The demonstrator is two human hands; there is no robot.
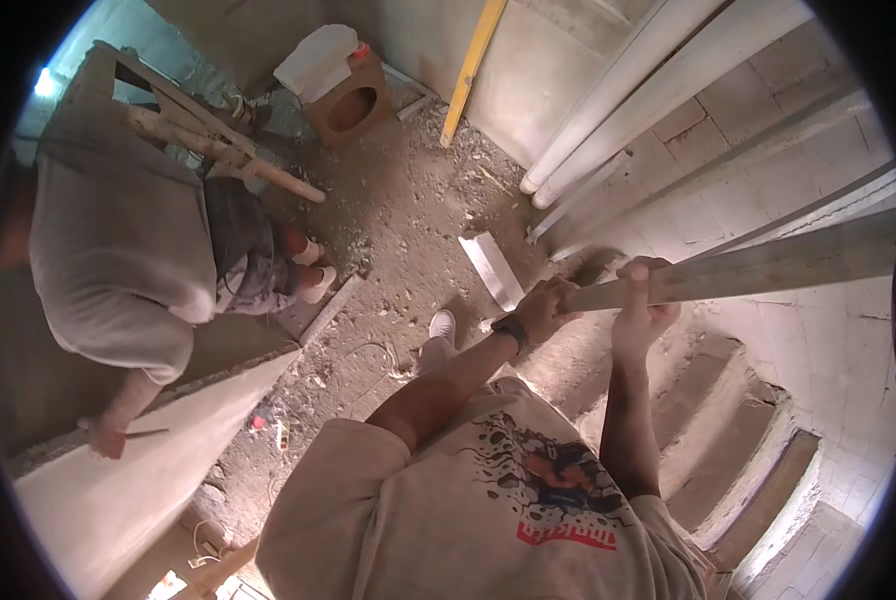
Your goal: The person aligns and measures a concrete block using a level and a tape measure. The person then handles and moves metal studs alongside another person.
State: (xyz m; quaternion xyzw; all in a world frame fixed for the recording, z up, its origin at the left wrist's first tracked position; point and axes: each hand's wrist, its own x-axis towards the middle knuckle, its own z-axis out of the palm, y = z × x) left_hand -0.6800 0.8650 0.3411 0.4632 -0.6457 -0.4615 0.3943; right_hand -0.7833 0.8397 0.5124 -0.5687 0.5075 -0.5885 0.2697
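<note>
A long, straight grey bar (768, 265) runs from my hands out to the right edge of the head view. My left hand (544, 312), with a dark watch on the wrist, is closed around its near end. Further along, my right hand (649, 300) grips the same bar with the fingers wrapped over it. The bar's far end is cut off by the edge of the view. On the ground just beyond my left hand lies a short white angled piece (491, 270).
Several long pipes and bars (628, 110) lean against the block wall. Steps (718, 430) descend at lower right. At left, another person (118, 220) bends over a low wall (148, 460). A yellow level (473, 70) and a cardboard box (343, 110) stand behind; rubble covers the floor.
</note>
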